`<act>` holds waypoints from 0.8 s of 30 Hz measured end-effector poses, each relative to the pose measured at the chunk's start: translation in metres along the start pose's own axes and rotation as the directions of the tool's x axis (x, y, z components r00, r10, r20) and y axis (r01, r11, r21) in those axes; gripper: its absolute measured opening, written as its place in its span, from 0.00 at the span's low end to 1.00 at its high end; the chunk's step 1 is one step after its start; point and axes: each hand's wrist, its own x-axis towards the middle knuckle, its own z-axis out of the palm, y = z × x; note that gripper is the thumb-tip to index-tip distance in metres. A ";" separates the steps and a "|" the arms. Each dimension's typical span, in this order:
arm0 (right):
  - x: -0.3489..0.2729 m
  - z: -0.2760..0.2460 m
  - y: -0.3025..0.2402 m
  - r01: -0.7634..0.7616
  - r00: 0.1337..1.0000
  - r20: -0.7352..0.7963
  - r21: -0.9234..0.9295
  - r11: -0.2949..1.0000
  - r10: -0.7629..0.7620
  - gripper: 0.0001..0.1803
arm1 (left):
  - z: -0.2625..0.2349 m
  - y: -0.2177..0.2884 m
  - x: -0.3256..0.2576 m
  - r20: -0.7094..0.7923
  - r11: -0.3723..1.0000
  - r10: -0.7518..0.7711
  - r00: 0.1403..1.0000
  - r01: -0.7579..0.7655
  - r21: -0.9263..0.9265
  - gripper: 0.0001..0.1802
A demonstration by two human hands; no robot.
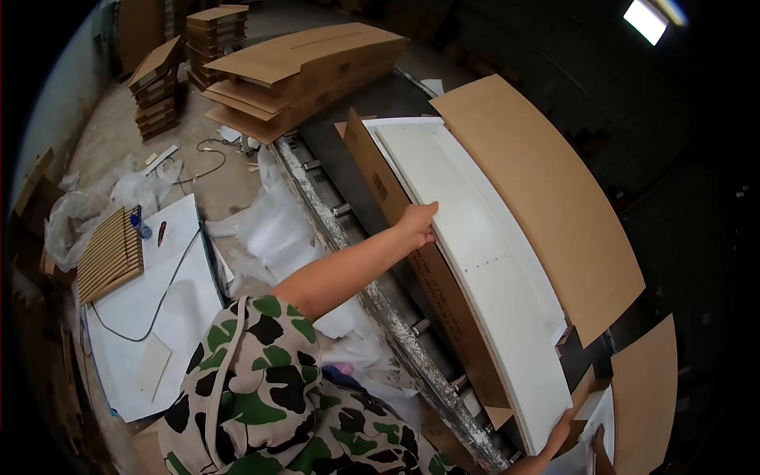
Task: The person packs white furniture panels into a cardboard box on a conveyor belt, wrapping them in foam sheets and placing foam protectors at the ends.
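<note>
A long white panel (475,261) lies slantwise over an open cardboard box (380,182). My left hand (417,225) is closed on the panel's left edge, thumb on top, the other fingers curled at its side. At the near end, my right hand (557,434) grips the panel's corner; part of that hand is hidden. White foam lining (518,229) shows along the panel's right side. The box's wide brown flap (546,198) is folded out to the right. Several small holes dot the panel's face.
The box rests on a roller conveyor (332,222). Stacked flat cartons (309,67) stand beyond it. At lower right sits another open carton (645,396), with another person's hand (603,453) beside it. Plastic wrap (277,229) and a white-topped table (182,317) are on the left.
</note>
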 end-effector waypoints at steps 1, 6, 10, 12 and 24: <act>0.014 0.010 -0.004 0.003 1.000 0.005 -0.006 1.000 -0.003 0.34 | 0.001 0.001 0.029 0.016 1.000 0.001 1.000 -0.001 0.024 0.17; 0.089 0.045 0.000 0.028 1.000 -0.010 0.007 1.000 -0.028 0.34 | 0.026 0.008 0.108 -0.084 0.997 -0.033 0.996 0.038 0.061 0.15; 0.118 0.099 -0.006 -0.038 0.994 -0.105 -0.118 0.992 0.026 0.34 | 0.012 -0.005 0.169 -0.117 0.996 -0.067 0.991 0.073 0.044 0.14; 0.127 0.120 -0.006 -0.023 0.997 -0.079 -0.057 0.998 0.019 0.37 | 0.002 -0.011 0.184 -0.309 0.995 -0.082 0.947 0.097 0.031 0.14; 0.139 0.155 -0.020 -0.228 0.971 0.027 -0.167 0.959 0.236 0.34 | 0.032 0.020 0.084 0.277 0.694 0.243 0.930 -0.366 0.620 0.27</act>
